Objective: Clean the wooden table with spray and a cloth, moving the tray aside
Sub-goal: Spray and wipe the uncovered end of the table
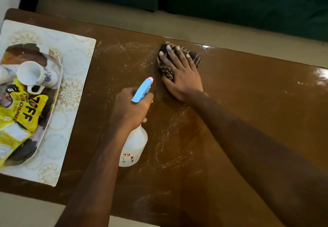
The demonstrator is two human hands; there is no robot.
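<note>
Cut by left edge: tray (59, 77), packet (23, 113), left cup (4, 74). Mostly under right hand (181, 74): cloth (166, 70). Neck of bottle (134, 146) hidden in left hand (131, 107). Off frame: desk (248, 102) right end.

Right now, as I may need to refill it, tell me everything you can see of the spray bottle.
The spray bottle has a whitish translucent plastic body, a light blue trigger head and a pink nozzle tip. A small orange-edged label near its base reads 41A. The left hand grips its neck and holds it tilted over the wooden table, with the nozzle pointing away toward the striped cloth. Its fill level cannot be told.
</note>
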